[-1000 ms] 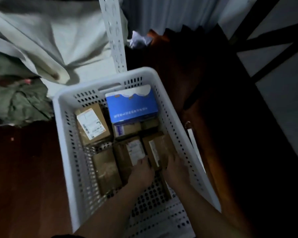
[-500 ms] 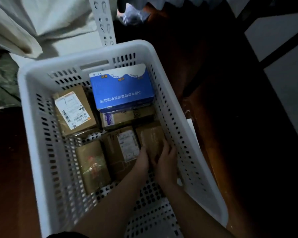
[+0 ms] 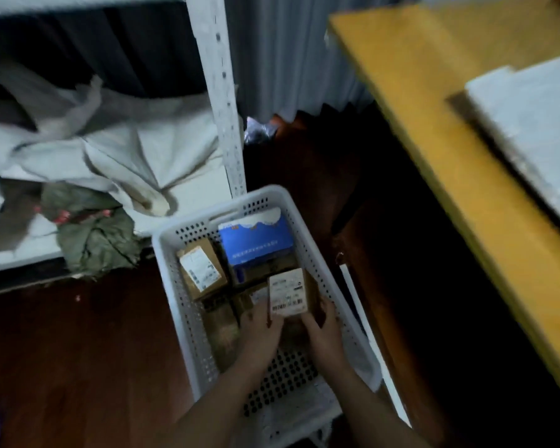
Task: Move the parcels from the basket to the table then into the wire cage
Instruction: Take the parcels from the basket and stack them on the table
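Wooden floor (image 3: 78, 350) carries a white basket (image 3: 168, 286). Inside it, left hand (image 3: 259, 328) and right hand (image 3: 324, 331) grasp a labelled parcel (image 3: 288, 292), tilted, nearer than the blue box (image 3: 256, 240).

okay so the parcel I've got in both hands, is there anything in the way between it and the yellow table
Nothing visible blocks it. Your left hand and right hand hold the labelled parcel lifted above the others in the white basket. The yellow table stands up and right; only the basket's right wall lies between.
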### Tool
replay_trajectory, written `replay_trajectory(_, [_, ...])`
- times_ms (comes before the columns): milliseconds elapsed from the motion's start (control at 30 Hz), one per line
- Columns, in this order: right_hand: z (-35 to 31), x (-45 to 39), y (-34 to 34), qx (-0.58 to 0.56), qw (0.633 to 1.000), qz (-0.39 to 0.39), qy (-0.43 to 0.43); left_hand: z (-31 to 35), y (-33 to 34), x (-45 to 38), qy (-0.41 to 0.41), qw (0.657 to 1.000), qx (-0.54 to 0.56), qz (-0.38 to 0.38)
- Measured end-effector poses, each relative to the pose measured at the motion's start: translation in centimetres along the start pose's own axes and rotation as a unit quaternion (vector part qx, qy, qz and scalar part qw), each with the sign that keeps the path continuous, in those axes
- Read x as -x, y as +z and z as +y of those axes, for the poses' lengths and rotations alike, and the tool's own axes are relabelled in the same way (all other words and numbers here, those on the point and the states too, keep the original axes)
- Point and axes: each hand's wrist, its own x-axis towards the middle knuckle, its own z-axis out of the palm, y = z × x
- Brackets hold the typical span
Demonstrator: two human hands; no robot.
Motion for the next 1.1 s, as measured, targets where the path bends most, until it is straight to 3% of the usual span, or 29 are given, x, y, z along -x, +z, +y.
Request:
replay_trajectory(133, [-8.8, 7.9, -3.1, -0.14, 0.99, -0.011, -0.004, 8.7, -3.8, 7.5, 0.005, 0.998, 0.055, -0.028])
replay_trajectory(233, [-14.7, 12.3, -4.7, -0.166, 0.986, -0.003, -0.032, 14.1, -4.9, 12.7, 0.083, 0.994, 0.031, -0.057])
replay_trajectory(333, [-19.6, 16.4, -6.7, -0.182, 0.981, 0.045, -0.043, 19.1, -5.5, 17.2, 0.157, 0.986, 0.023, -0.048])
replay_trajectory(533, [-27.5, 24.1, -14.5, -0.166, 0.951, 0.19, -0.179, 28.6, -3.4, 25.0, 0.291, 0.954, -0.024, -0.066])
replay_trajectory(800, [-29.4, 32.2, -27.3, -0.214, 0.893, 0.345, -0.196, 35.0, 5.9, 34.7, 0.405, 0.896, -0.067, -0.17])
replay_trajectory(1100, [-21.3, 40.5, -38.8, -0.265, 0.817, 0.48, -0.182, 32.9, 18.3, 44.8, 0.436, 0.837, -0.15, -0.295])
